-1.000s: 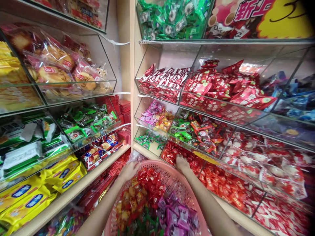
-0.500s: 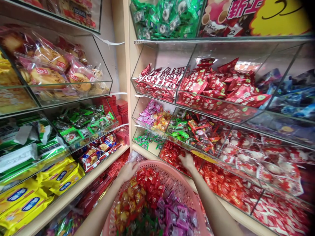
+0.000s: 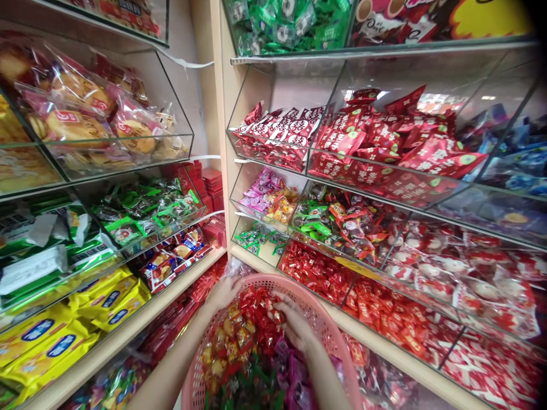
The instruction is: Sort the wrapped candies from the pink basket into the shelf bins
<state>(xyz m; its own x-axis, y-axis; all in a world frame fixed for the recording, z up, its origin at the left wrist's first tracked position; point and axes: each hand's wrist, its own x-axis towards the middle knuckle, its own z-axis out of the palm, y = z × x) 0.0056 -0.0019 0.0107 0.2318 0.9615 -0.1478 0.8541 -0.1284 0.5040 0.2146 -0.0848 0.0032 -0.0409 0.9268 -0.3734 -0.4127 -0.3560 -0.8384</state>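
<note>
A pink perforated basket [image 3: 344,341] holds piles of wrapped candy: red [image 3: 258,299], yellow-orange [image 3: 235,336], purple [image 3: 294,378] and dark green [image 3: 252,381]. My left hand [image 3: 226,291] lies at the basket's upper left rim, its fingers partly blurred. Over the red candy inside the basket is my right hand [image 3: 294,324], fingers apart and pointing left, with red wrappers at the fingertips. Beyond the rim sits a bin of red candy [image 3: 316,270], and no hand touches it.
Clear-fronted bins rise on both sides: yellow packets [image 3: 47,347] and wrapped cakes [image 3: 81,122] left, red bags [image 3: 384,142] and orange-red candy [image 3: 384,313] right. A wooden shelf edge [image 3: 384,347] runs close by the basket. Plastic-wrapped goods lie below.
My right hand has moved from the red candy bin down and left into the basket, over the red pile. My left hand stays at the rim. The view has shifted slightly.
</note>
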